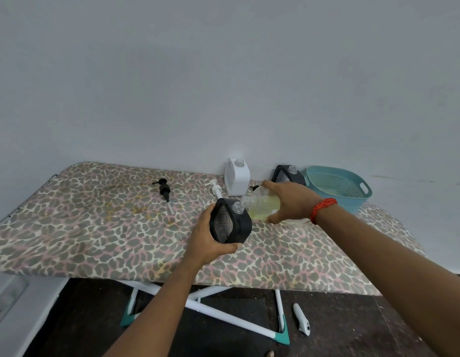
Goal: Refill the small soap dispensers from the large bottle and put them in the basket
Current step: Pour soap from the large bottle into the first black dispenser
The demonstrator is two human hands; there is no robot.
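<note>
My left hand (207,238) grips a black soap dispenser (230,221) with its pump off and its clear neck open. My right hand (288,202) holds the large clear bottle (262,203) of yellowish soap, tipped over so its mouth meets the dispenser's neck. A white dispenser (236,179) and a second black dispenser (288,173) stand uncapped at the back by the wall. The teal basket (339,188) sits at the back right with nothing visible in it.
A black pump head (164,190) and a white pump head (215,188) lie on the leopard-print board (95,228). Another dark pump part (254,188) peeks out behind the bottle. A white object (301,319) lies on the dark floor near the board's legs.
</note>
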